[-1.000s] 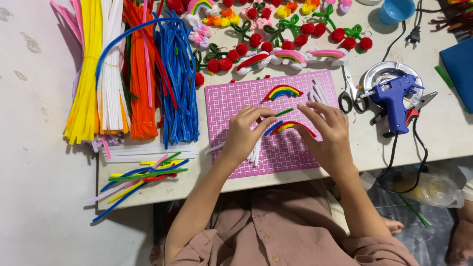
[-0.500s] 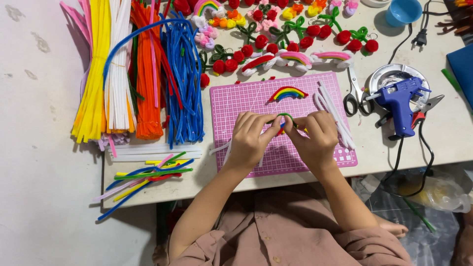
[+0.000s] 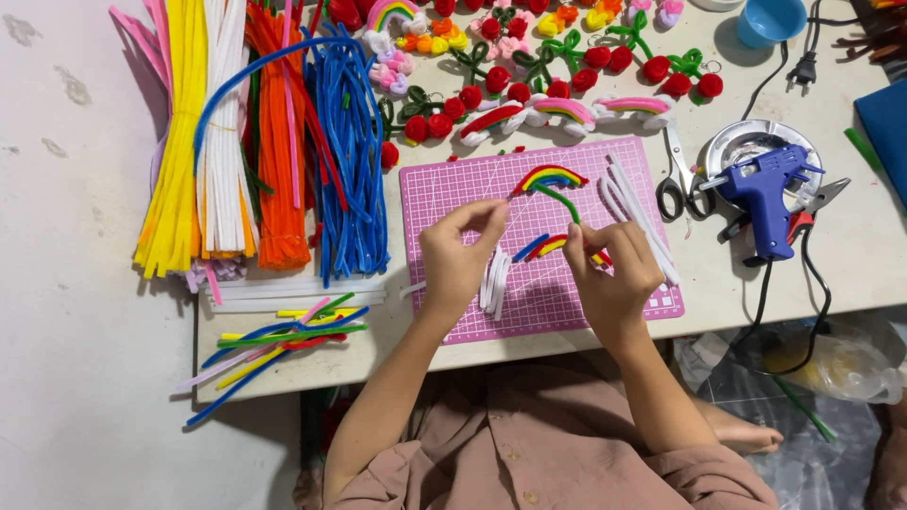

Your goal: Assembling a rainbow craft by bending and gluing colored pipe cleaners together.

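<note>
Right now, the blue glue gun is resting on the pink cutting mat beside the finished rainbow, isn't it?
Not quite. The head view shows the blue glue gun off the pink cutting mat, to its right on the white table, resting against a round metal dish beyond the scissors. The finished rainbow does lie on the mat.

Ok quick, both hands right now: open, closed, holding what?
Left hand: fingers pinched near the green pipe cleaner; contact cannot be told.
Right hand: closed on the multicoloured pipe cleaner bundle.
</note>
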